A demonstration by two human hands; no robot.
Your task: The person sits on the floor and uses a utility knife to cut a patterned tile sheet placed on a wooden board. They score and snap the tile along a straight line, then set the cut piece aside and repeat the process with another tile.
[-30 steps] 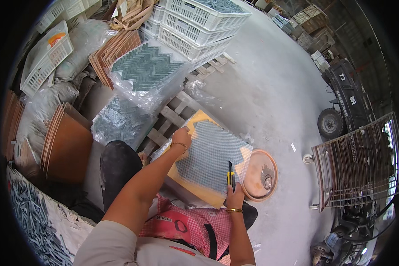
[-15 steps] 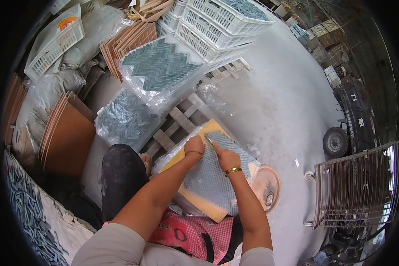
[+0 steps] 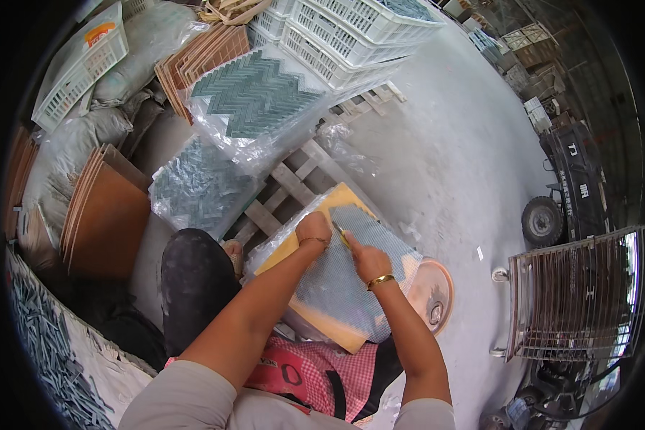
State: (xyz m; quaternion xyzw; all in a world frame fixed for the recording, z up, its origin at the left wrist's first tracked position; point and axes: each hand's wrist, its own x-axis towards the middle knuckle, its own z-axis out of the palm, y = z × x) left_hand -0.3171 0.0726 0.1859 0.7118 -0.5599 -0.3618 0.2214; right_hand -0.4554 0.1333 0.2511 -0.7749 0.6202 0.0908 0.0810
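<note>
Head view shows the right hand wrapped around a yellow-handled cutter knife, moved within the last second from the mesh sheet's lower right side to its upper left edge, so blade and both hands now meet there. Curled at that edge, the left hand hides its fingertips, so I cannot tell whether it grips the sheet, which lies on a yellow board.

Matt, finely textured mesh sheet, smooth board beneath the sheet, metal-bladed plastic cutter over the sheet, rough wooden pallet and glossy crinkled film beyond it, cloth apron on its near side, dusty matt floor to its right
</note>
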